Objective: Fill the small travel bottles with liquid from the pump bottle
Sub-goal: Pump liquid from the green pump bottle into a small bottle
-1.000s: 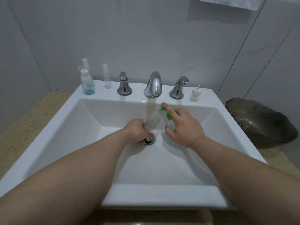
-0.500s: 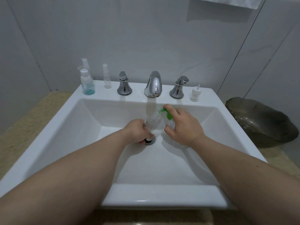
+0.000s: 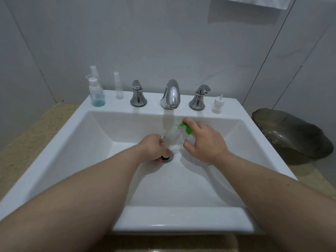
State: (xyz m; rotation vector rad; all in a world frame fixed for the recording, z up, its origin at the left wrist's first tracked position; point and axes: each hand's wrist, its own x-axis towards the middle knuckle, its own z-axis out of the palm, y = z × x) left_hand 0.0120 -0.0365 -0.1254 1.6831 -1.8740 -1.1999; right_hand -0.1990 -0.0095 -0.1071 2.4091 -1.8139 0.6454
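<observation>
Clear travel bottle (image 3: 171,138) tilted — green-pump bottle (image 3: 187,129) beside

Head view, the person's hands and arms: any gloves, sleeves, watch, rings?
Nothing worn that shows. The left hand and right hand are bare: no gloves, no rings visible. The left forearm and right forearm are bare down to the frame edge, with no sleeve, watch or wristband.
</observation>
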